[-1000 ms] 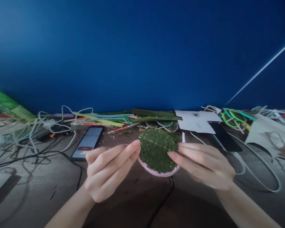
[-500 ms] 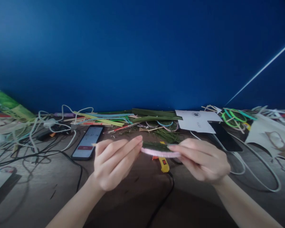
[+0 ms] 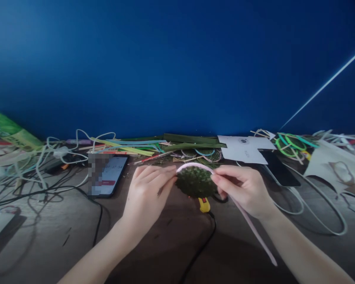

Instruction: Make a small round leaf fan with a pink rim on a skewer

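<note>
Well, we count two hands and one woven green disc [image 3: 195, 183] between them, held just above the table [image 3: 47, 236] at the centre of the view. Our left hand [image 3: 148, 193] pinches the disc at its 9 o'clock edge, fingers closed on it. Our right hand [image 3: 244, 191] is closed on the one pink strip [image 3: 251, 228] at the disc's 3 o'clock edge. That strip arcs over the disc's top rim, and its loose end trails toward 5 o'clock beside our right forearm.

Two phones lie on the table: a lit one [image 3: 111, 175] at 9 o'clock of the left hand and a dark one [image 3: 279, 167] at 2 o'clock of the right. One yellow cutter [image 3: 204, 205] pokes out just below the disc — partly hidden by it — and one black cable [image 3: 201, 244] runs from there toward 6 o'clock. Long green leaves [image 3: 192, 142] lie beyond the disc at 12 o'clock. White paper [image 3: 244, 150] and a few green rings [image 3: 290, 144] sit at 1 to 2 o'clock, and white cables [image 3: 313, 215] loop at 3 o'clock.
</note>
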A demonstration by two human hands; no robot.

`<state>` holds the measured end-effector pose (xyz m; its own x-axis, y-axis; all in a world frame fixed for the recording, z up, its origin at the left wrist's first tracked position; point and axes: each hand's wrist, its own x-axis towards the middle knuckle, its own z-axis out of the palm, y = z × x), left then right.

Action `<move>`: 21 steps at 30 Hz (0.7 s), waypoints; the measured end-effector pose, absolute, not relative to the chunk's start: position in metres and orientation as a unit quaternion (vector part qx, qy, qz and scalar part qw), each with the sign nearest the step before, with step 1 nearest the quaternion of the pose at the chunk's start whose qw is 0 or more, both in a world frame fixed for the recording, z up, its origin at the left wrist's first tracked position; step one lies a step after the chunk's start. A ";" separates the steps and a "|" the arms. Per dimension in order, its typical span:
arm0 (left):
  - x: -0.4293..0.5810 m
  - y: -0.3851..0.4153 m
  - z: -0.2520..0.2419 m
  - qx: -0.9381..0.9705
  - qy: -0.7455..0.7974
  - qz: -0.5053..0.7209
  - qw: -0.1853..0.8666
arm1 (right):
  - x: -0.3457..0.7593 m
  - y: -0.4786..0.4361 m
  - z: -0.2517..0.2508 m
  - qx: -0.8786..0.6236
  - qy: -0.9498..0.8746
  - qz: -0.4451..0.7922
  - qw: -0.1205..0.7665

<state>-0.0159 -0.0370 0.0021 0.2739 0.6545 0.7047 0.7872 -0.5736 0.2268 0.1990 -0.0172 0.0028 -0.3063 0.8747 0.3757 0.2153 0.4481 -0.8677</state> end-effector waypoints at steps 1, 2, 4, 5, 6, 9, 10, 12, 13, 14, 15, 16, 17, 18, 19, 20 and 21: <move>-0.015 -0.037 0.002 -0.792 -0.454 -0.397 0.090 | 0.199 -0.017 0.002 -0.375 -0.722 0.362 0.455; -0.015 -0.038 0.003 -0.791 -0.453 -0.398 0.097 | 0.199 -0.017 0.002 -0.373 -0.724 0.360 0.456; -0.014 -0.038 0.003 -0.793 -0.448 -0.400 0.107 | 0.200 -0.017 0.002 -0.369 -0.728 0.354 0.457; -0.014 -0.038 0.004 -0.794 -0.445 -0.401 0.108 | 0.200 -0.016 0.001 -0.368 -0.730 0.351 0.457; -0.014 -0.038 0.004 -0.795 -0.443 -0.401 0.106 | 0.200 -0.016 0.001 -0.365 -0.733 0.347 0.458; -0.016 -0.038 0.004 -0.797 -0.443 -0.402 0.086 | 0.201 -0.015 0.001 -0.358 -0.745 0.334 0.452; -0.016 -0.037 0.005 -0.797 -0.443 -0.403 0.079 | 0.201 -0.015 0.001 -0.355 -0.749 0.332 0.450; -0.017 -0.037 0.006 -0.799 -0.440 -0.404 0.067 | 0.202 -0.014 0.001 -0.347 -0.756 0.330 0.447; -0.018 -0.038 0.006 -0.800 -0.439 -0.404 0.061 | 0.203 -0.014 0.002 -0.343 -0.759 0.328 0.446; -0.018 -0.038 0.007 -0.801 -0.439 -0.404 0.055 | 0.204 -0.014 0.002 -0.337 -0.764 0.325 0.444; -0.018 -0.038 0.007 -0.801 -0.440 -0.404 0.048 | 0.204 -0.014 0.003 -0.332 -0.769 0.323 0.440; -0.019 -0.038 0.008 -0.801 -0.441 -0.404 0.040 | 0.205 -0.014 0.004 -0.327 -0.774 0.322 0.435; -0.019 -0.039 0.008 -0.801 -0.442 -0.403 0.033 | 0.205 -0.014 0.005 -0.324 -0.778 0.323 0.431; -0.019 -0.039 0.009 -0.800 -0.444 -0.403 0.026 | 0.206 -0.013 0.005 -0.323 -0.779 0.325 0.428; -0.019 -0.039 0.009 -0.799 -0.445 -0.404 0.020 | 0.206 -0.013 0.006 -0.324 -0.778 0.330 0.425; -0.019 -0.039 0.009 -0.798 -0.446 -0.405 0.015 | 0.206 -0.013 0.006 -0.327 -0.775 0.338 0.422; -0.019 -0.039 0.009 -0.798 -0.448 -0.404 0.010 | 0.206 -0.013 0.006 -0.331 -0.771 0.347 0.419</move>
